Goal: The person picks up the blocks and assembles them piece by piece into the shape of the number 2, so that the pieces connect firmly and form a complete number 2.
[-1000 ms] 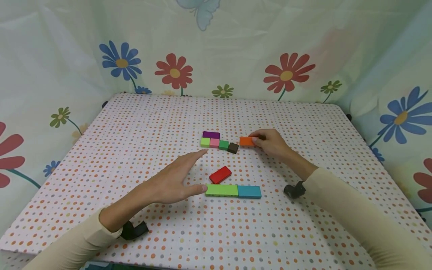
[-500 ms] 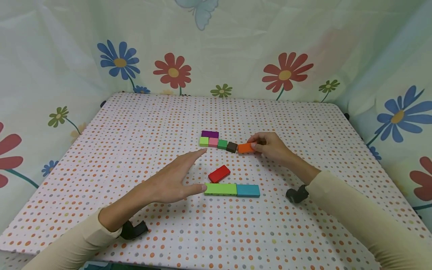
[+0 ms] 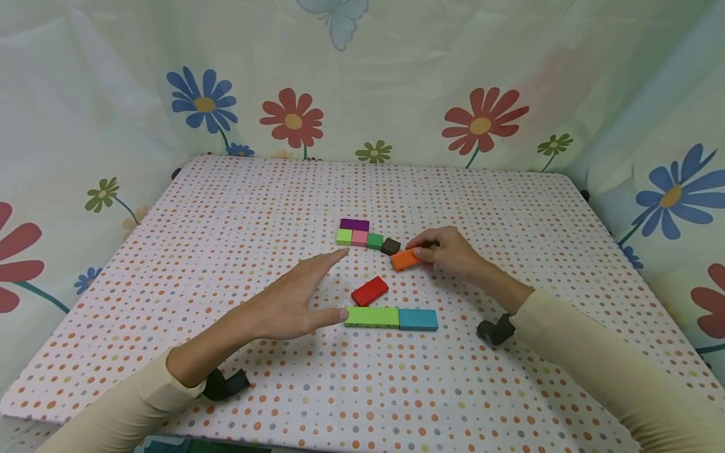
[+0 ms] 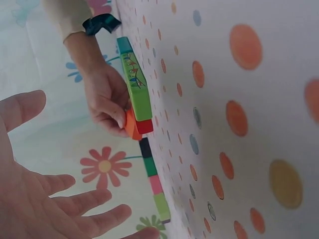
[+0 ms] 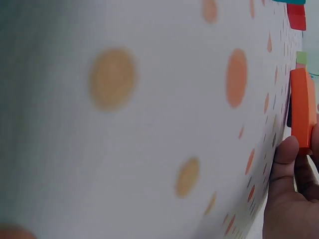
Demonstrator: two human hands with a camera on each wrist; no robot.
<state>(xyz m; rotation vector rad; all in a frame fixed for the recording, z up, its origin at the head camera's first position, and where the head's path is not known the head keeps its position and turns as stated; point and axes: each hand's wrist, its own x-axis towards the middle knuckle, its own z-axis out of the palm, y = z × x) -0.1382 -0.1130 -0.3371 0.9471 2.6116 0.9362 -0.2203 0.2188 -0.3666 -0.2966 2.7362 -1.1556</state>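
My right hand (image 3: 450,250) pinches an orange block (image 3: 404,260) by its right end, and the block lies slanted just in front of a dark brown block (image 3: 391,246). Left of the brown one, a green block (image 3: 374,241), a pink block (image 3: 359,238) and a light green block (image 3: 344,237) form a curving row, with a purple block (image 3: 354,224) behind. With fingers spread, my left hand (image 3: 289,299) holds nothing; its thumb tip is at the left end of a long lime green block (image 3: 372,317). In the right wrist view, thumb and fingers grip the orange block (image 5: 302,107).
A teal-blue block (image 3: 418,319) continues the lime block to the right. Behind them a red block (image 3: 370,291) lies at an angle. All stand on a dotted tablecloth (image 3: 272,390); a flowered curtain (image 3: 396,75) hangs along the back and sides.
My right hand has brought the orange block nearer and slightly left, turning it from level to slanted, its left end now in front of the brown block. My left hand has stayed in place.
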